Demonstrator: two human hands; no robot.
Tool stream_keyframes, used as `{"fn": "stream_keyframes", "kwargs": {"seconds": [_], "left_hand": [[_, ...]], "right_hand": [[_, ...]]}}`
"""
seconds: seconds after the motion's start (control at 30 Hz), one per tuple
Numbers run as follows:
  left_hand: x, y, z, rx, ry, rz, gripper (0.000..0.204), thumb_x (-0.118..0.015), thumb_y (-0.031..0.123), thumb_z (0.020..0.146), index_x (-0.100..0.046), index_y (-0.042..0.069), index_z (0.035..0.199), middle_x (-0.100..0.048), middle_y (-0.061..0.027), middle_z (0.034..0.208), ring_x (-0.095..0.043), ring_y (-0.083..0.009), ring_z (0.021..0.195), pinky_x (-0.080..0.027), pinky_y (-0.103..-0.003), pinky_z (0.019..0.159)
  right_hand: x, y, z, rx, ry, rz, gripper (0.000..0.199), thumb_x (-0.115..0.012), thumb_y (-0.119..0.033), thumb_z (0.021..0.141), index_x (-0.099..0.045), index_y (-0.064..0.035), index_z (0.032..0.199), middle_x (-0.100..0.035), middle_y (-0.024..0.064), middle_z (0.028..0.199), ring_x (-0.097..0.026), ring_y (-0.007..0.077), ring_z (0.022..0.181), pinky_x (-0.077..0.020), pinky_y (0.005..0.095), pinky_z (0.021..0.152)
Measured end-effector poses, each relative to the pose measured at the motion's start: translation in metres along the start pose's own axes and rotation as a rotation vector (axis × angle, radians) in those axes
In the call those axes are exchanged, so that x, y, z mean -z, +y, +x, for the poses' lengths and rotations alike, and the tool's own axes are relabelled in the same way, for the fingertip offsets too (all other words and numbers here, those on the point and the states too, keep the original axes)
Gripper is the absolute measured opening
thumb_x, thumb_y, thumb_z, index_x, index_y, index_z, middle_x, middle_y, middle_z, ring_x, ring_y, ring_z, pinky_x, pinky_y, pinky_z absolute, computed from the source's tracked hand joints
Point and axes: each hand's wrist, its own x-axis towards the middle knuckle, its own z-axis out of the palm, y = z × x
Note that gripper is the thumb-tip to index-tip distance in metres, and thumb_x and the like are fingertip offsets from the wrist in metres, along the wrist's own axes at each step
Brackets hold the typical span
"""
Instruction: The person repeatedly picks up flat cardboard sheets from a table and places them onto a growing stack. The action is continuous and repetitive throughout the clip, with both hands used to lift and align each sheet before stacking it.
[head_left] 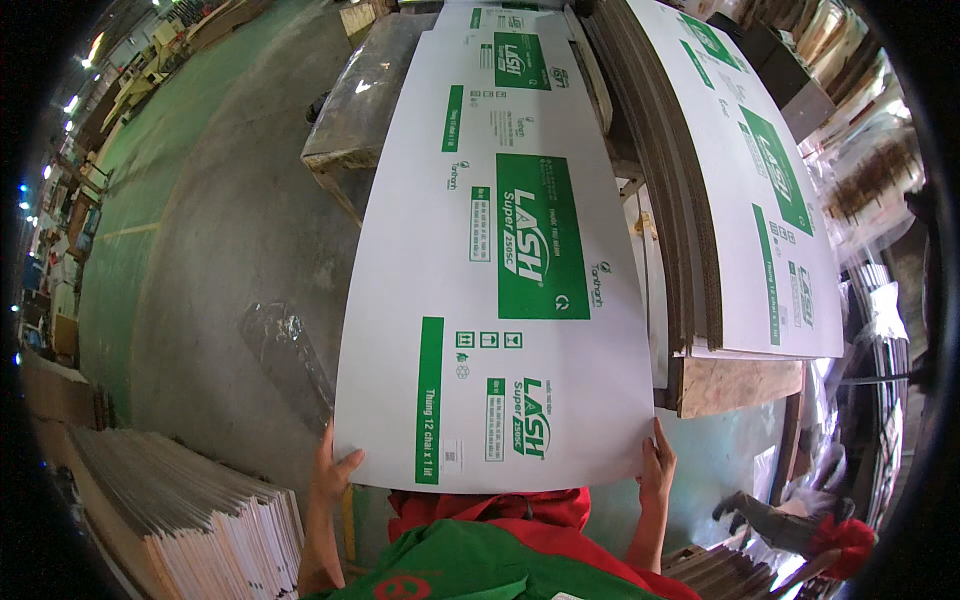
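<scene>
A long white cardboard sheet (400, 260) with green printed panels stretches away from me, its near edge just in front of my body. My left hand (332, 468) grips the near left corner, thumb on the top face and fingers at the edge. At the opposite near corner, my right hand (655, 468) holds the right edge, its fingers pointing up along it. Toward its far end, the sheet lies between a plastic-covered table (365, 95) and a tall stack of similar printed sheets (735, 230). What supports the sheet from below is hidden.
Wooden boards (735, 388) sit under the right-hand stack. Many upright-edged cardboard sheets (215, 530) stand at the lower left. Clear plastic film (285, 345) lies on the grey floor (235, 230). A person in red (835, 545) is at the lower right.
</scene>
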Motion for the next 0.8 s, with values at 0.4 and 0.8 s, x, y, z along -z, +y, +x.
{"fn": "stream_keyframes", "kwargs": {"seconds": [0.4,0.8], "left_hand": [[-0.018,-0.004,0.100,-0.068,0.119,-0.044,0.065,-0.066,0.020,0.090,-0.041,-0.004,0.145,-0.058,-0.0152,0.129,-0.055,-0.0219,0.119,-0.041,-0.035,0.103],[-0.060,0.037,0.351,-0.014,0.085,-0.183,0.066,-0.067,0.024,0.091,-0.039,0.005,0.148,-0.063,-0.0096,0.098,-0.062,-0.0155,0.061,-0.045,-0.030,0.035]], "right_hand": [[-0.047,-0.018,0.075,0.164,0.029,-0.082,0.046,-0.052,-0.011,0.098,-0.052,-0.0081,0.144,-0.036,-0.0075,0.070,-0.027,0.0060,0.060,-0.0255,0.0236,0.053],[-0.151,-0.066,0.318,0.427,0.086,-0.099,0.042,-0.055,-0.017,0.100,-0.055,-0.0007,0.139,-0.061,0.0143,0.133,-0.054,0.0218,0.124,-0.0371,0.0342,0.108]]}}
